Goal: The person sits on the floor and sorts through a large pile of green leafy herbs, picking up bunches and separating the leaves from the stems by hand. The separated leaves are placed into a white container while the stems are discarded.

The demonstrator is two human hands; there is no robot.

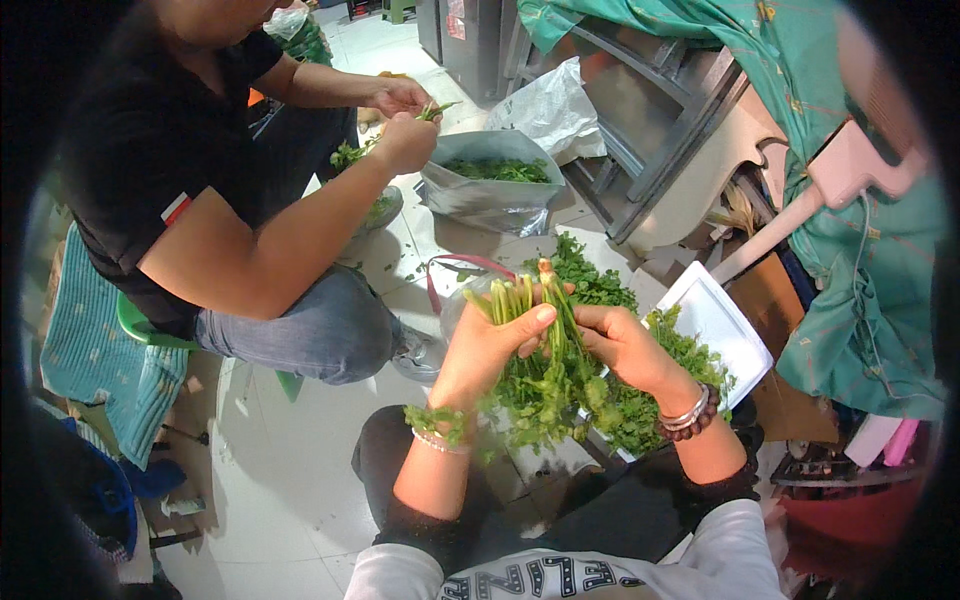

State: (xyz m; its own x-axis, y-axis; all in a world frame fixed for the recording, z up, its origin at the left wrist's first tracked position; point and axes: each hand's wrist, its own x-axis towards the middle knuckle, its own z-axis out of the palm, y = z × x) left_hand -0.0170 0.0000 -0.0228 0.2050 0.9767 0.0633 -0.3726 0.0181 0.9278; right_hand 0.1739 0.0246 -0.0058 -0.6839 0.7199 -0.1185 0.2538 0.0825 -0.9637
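Note:
My left hand (487,341) is closed around a bunch of leafy green herbs (536,405) that look like coriander. The cut stem ends point up and away from me, and the leaves hang towards my lap. One plant with a brownish root end (547,268) stands above the other stems, beside my left thumb. My right hand (630,345) pinches stems at the bunch's right side; some of its fingertips are hidden. Below and beyond my hands lies a pile of the same herbs (600,281). More sprigs (675,330) lie against a white foam box (731,322) by my right wrist.
To the left a co-worker (262,240) sits on a green stool (139,322), holding stems. A plastic bag of greens (495,199) stands on the tiled floor (277,465). A metal ladder (660,142), green cloth (847,300) and pale pole (772,232) crowd the right.

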